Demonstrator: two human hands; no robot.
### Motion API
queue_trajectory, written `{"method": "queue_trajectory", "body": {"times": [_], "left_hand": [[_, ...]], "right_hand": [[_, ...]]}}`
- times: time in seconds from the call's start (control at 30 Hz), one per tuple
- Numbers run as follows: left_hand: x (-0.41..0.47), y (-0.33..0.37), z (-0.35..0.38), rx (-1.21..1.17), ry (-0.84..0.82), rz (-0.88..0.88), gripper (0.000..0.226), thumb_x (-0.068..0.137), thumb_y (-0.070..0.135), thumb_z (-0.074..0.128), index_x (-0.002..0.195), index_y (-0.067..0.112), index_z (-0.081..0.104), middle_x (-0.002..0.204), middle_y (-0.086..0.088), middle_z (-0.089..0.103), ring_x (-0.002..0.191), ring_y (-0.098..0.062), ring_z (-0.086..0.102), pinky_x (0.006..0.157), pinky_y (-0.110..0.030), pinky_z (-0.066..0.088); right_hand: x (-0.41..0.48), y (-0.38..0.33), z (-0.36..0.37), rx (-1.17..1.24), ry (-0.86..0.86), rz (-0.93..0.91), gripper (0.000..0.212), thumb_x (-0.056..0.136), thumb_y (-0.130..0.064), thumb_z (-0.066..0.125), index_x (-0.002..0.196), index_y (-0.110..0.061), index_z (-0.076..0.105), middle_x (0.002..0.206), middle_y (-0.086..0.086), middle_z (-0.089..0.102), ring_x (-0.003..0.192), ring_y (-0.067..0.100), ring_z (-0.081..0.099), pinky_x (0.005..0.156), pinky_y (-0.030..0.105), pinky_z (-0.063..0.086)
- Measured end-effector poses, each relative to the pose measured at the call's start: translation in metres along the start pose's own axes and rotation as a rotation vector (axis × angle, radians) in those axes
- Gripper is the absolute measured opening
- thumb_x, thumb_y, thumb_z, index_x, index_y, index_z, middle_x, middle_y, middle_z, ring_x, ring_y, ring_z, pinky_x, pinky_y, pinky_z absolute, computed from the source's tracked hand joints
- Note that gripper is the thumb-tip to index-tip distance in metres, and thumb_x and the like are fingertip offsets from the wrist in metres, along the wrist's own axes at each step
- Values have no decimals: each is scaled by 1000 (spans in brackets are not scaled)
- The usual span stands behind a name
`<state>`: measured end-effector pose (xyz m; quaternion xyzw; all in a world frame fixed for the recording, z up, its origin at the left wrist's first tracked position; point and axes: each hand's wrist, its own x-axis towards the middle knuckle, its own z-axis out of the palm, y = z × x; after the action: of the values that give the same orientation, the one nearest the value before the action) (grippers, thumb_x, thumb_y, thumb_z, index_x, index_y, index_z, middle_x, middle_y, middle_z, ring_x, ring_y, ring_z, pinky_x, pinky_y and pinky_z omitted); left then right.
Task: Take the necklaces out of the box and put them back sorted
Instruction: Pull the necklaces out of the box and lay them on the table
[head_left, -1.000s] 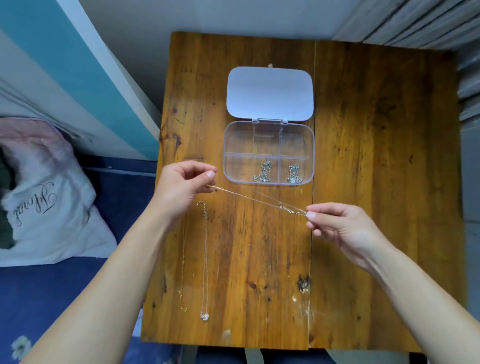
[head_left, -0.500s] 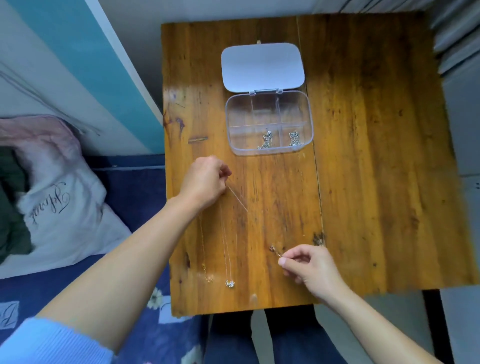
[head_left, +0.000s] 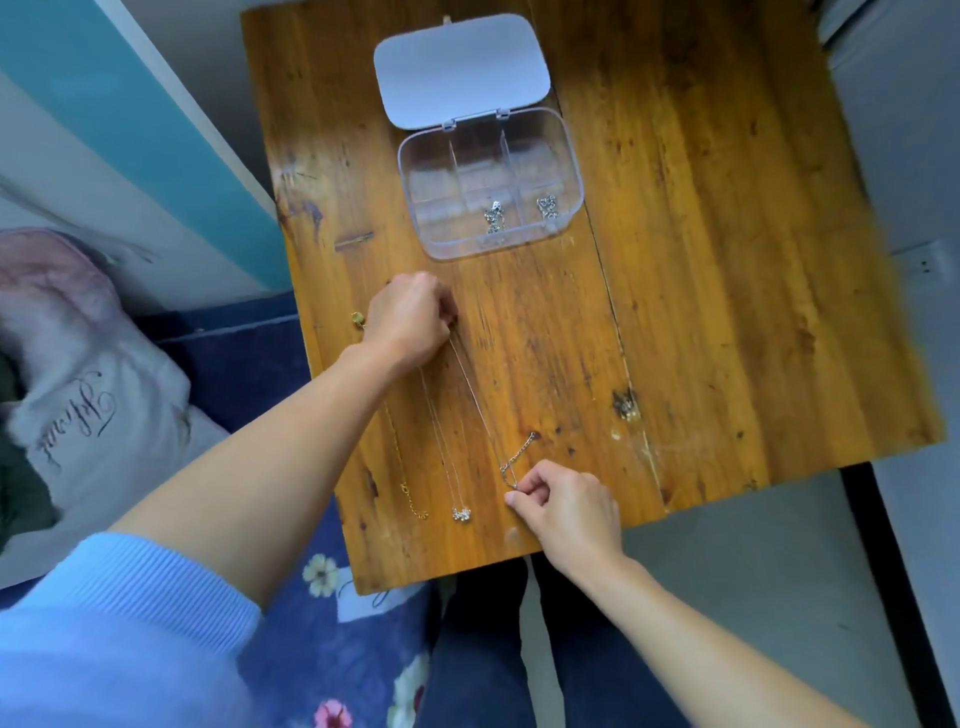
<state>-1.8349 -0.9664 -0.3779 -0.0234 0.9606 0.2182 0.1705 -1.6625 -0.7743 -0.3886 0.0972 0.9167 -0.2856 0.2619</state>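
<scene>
A thin silver necklace (head_left: 480, 410) lies stretched along the wooden table (head_left: 701, 260). My left hand (head_left: 410, 322) pinches its far end and my right hand (head_left: 563, 506) pinches its near clasp end. To its left lie a silver necklace with a small pendant (head_left: 461, 513) and a gold necklace (head_left: 414, 506), both stretched out lengthwise. The clear plastic box (head_left: 415, 171) stands open at the back, its white lid (head_left: 460, 67) folded away. Two silver pieces (head_left: 493, 215) sit in its near compartments.
The table's near edge runs just under my right hand. A bed with a pale pillow (head_left: 78, 384) and a flowered blue cover (head_left: 332, 623) lies to the left. A teal and white wall panel (head_left: 130, 130) stands beside the table's left edge.
Both hands have lowered the necklace from a taut sideways stretch in the air to lying lengthwise on the table beside the other two. The camera has tilted nearer.
</scene>
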Motion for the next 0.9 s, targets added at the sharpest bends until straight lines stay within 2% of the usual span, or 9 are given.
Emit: {"method": "queue_trajectory", "body": {"times": [0.17,0.23,0.37,0.47,0.6,0.7,0.8,0.9], "left_hand": [[0,0,-3,-17,16,-10,10,83,16,67,89,16,74,95,-9,72,94,-33,63,69,-32,45],[-1,-3,-5,-47,56,-27,12,86,23,65,91,15,73,95,-9,72,93,-32,63,70,-34,49],[-3,-9,-13,-232,222,-146,26,93,32,57,94,10,71,91,-9,71,89,-30,64,76,-40,54],[1,-7,-20,-386,314,-242,31,96,34,50,98,7,66,88,-4,63,90,-29,62,77,-38,51],[15,1,-21,-577,269,-309,35,99,37,44,114,8,56,99,-13,67,94,-33,64,86,-47,52],[26,7,-17,-621,225,-339,38,100,37,40,119,7,53,108,-20,67,102,-40,62,89,-51,51],[38,7,-12,-660,250,-377,29,98,34,45,107,9,55,102,-22,69,97,-42,64,85,-51,52],[45,4,-11,-768,271,-434,15,95,34,50,89,20,51,87,-19,70,77,-34,67,76,-48,56]], "right_hand": [[2,4,-7,-58,-20,-59,30,82,-56,66,76,-26,63,60,-12,61,64,12,58,50,24,32],[6,4,-17,-40,3,-69,34,84,-59,60,74,-27,64,58,-11,60,60,12,55,49,22,31],[36,-7,-57,38,83,-88,42,88,-60,51,77,-23,68,59,-6,63,63,19,60,58,31,48],[72,-27,-92,97,171,-119,41,90,-55,53,74,-20,68,65,1,68,70,28,64,68,41,52],[119,-61,-131,86,236,-214,37,89,-51,56,76,-19,69,75,5,72,74,33,67,73,44,53],[149,-87,-147,28,235,-288,31,89,-48,57,80,-21,69,78,3,73,77,30,68,74,41,53],[178,-109,-153,-112,205,-368,25,90,-45,58,85,-24,71,85,-2,72,83,22,65,70,34,50],[205,-124,-154,-237,139,-428,18,90,-38,59,93,-25,72,93,-1,73,88,23,65,72,33,50]]}}
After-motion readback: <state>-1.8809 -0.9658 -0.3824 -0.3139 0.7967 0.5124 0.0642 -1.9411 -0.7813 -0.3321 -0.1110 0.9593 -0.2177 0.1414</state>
